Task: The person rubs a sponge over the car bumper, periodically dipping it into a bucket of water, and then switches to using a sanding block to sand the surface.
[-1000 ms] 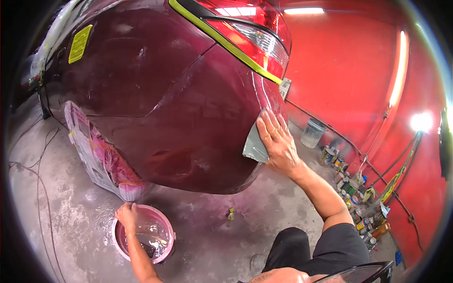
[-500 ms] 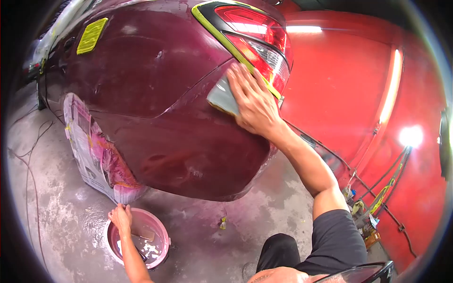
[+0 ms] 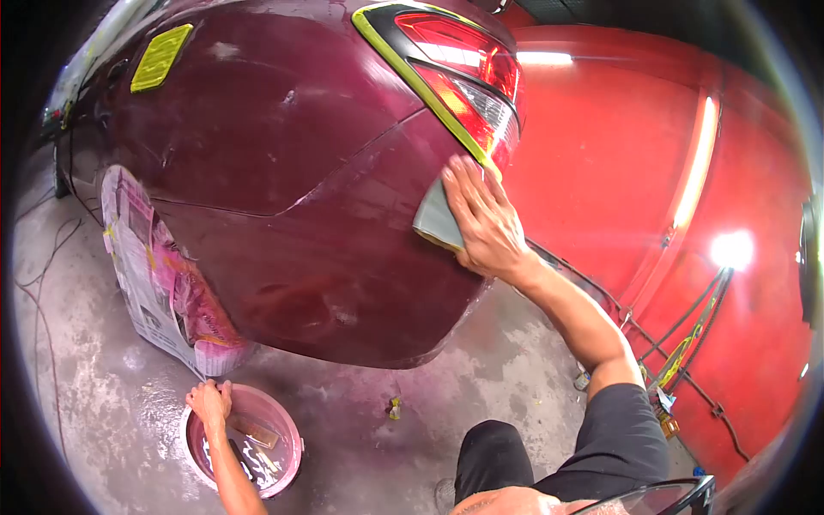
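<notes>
My right hand (image 3: 487,215) lies over a grey sheet-like pad (image 3: 439,216) and presses it flat on the dark red car body (image 3: 343,232), just below the tail light (image 3: 472,77) edged with yellow-green tape. Over the rim of a pink bucket (image 3: 292,421) at the lower left is my left hand (image 3: 210,402), its fingers curled near the edge; what they hold, if anything, is hidden. Inside the bucket, a tan block (image 3: 257,432) lies among liquid and reflections.
Paper and pink-stained plastic cover the wheel (image 3: 163,275). Yellow-green tape covers a fuel-flap-sized patch (image 3: 161,58). A bright lamp (image 3: 732,250) and cables stand by the red wall (image 3: 601,154). A small yellow scrap (image 3: 394,408) lies on the concrete floor.
My right hand and the grey pad have moved down and to the right along the car body. My left hand remains at the bucket rim. The whole view has shifted slightly.
</notes>
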Motion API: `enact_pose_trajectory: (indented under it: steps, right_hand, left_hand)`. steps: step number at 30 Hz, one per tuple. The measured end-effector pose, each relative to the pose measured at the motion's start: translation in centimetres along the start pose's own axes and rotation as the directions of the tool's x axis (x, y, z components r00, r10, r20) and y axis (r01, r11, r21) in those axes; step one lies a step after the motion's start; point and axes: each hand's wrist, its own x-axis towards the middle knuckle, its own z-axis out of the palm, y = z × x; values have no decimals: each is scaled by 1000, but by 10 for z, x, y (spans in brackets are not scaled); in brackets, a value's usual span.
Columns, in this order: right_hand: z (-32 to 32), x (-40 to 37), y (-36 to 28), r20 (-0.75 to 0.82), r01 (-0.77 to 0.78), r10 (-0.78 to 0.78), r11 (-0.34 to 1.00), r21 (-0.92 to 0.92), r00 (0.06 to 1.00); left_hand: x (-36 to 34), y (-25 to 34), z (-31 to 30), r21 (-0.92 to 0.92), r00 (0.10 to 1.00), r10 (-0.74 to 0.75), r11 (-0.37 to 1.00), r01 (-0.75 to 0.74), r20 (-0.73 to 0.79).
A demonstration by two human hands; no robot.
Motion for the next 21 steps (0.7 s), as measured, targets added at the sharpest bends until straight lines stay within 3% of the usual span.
enact_pose_trajectory:
  steps: [4, 8, 14, 18, 21]
  right_hand:
    - [6, 78, 7, -162, 97, -96, 995, -7, 982]
    - [-12, 14, -3, -39, 24, -22, 999, 41, 999]
    - [1, 75, 9, -132, 114, -113, 993, 0, 985]
    - [10, -28, 5, 17, -17, 16, 996, 92, 1000]
    - [-5, 10, 0, 9, 6, -7, 995, 100, 1000]
  left_hand:
    - [-2, 9, -8, -3, 999, -16, 1000, 16, 46]
    - [0, 1, -8, -9, 1000, 8, 1000, -8, 20]
    - [-2, 6, -9, -4, 997, -11, 1000, 11, 70]
    - [3, 0, -11, -15, 998, 5, 1000, -4, 57]
    - [1, 7, -12, 4, 993, -37, 999, 37, 114]
